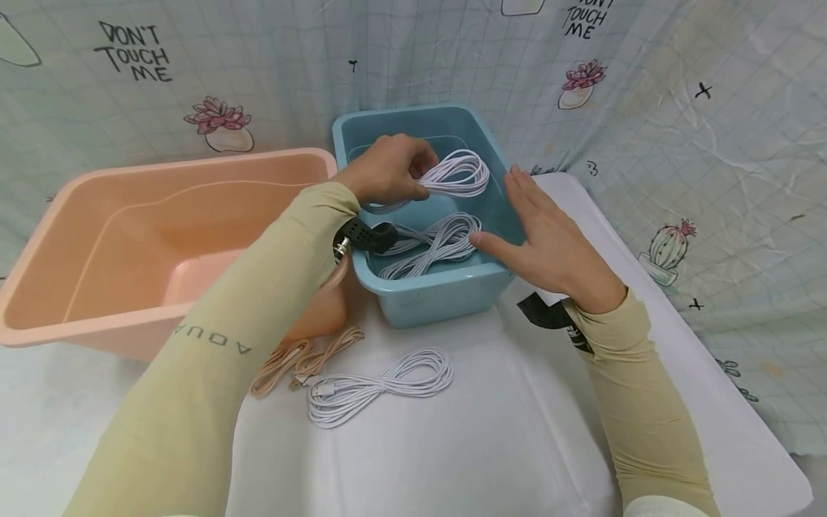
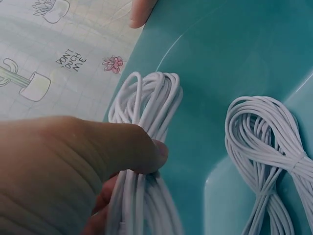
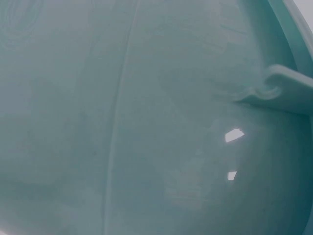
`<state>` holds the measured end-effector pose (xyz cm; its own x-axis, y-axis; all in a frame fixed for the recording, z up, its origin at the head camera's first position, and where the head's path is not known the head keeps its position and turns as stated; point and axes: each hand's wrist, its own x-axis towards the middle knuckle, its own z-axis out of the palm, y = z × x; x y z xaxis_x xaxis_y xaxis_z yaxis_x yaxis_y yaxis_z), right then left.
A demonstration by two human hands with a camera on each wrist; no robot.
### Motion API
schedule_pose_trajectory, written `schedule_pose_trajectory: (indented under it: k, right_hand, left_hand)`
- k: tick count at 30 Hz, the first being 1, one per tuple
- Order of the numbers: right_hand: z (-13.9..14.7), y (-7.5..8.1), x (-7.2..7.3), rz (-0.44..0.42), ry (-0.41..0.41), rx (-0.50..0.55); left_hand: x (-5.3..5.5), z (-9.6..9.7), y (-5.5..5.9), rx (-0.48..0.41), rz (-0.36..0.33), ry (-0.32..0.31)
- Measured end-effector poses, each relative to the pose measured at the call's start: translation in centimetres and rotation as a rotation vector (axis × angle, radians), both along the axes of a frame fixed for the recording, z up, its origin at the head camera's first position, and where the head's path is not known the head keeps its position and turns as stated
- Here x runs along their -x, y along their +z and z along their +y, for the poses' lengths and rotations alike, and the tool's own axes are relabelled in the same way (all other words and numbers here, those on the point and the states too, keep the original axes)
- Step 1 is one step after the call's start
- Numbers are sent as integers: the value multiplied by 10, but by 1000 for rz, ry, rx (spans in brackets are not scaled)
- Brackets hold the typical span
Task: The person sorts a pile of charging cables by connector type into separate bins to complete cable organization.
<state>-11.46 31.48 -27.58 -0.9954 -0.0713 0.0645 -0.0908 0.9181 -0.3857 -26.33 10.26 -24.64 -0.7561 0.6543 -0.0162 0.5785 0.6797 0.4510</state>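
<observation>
In the head view my left hand [image 1: 390,169] grips a bundled white cable [image 1: 461,174] over the blue bin [image 1: 446,283]. The left wrist view shows the thumb [image 2: 142,147] pressed across the middle of that bundle, its looped end sticking out past the hand. Below it, more white cable bundles [image 1: 442,240] lie inside the bin near its front wall. My right hand [image 1: 555,248] is at the bin's right rim, fingers straight and thumb spread over the edge. The right wrist view is filled by the bin's blue wall [image 3: 161,122].
A larger orange bin [image 1: 161,169] stands left of the blue one. On the white table [image 1: 452,452] in front lie another white cable bundle [image 1: 381,388] and orange-tan cables [image 1: 281,366]. A printed cloth [image 1: 278,72] hangs behind.
</observation>
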Motion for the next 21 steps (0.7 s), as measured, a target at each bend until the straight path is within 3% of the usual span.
schedule_pose_trajectory:
  k: [6, 21]
  right_hand:
    - [1, 1, -2, 3, 16, 9]
    - [1, 5, -4, 0, 45, 25]
  left_hand:
    - [-1, -3, 5, -29, 13, -30]
    - [-15, -9, 32, -20, 32, -42]
